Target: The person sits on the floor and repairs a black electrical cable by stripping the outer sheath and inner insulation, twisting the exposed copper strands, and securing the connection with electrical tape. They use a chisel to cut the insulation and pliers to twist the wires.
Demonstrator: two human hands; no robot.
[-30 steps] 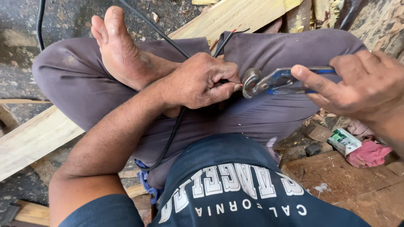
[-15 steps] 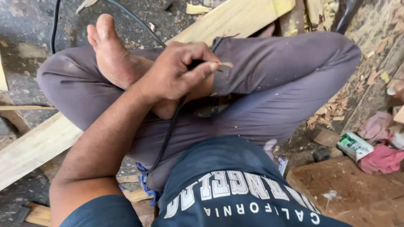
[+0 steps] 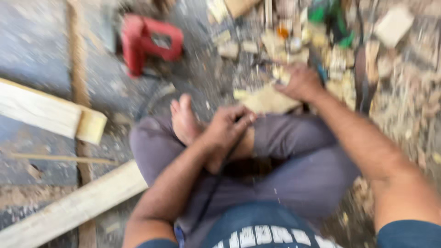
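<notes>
Grey, dusty floor (image 3: 36, 41) spreads around a person sitting cross-legged, with pale wooden planks (image 3: 69, 206) toward its left edge and a red power tool (image 3: 149, 43) near the top. Left hand (image 3: 225, 128) rests on the crossed legs, fingers curled around a thin dark cable (image 3: 209, 197), blurred. Right hand (image 3: 301, 85) reaches into a pile of wood scraps (image 3: 266, 98) ahead; its grip cannot be told through the blur.
</notes>
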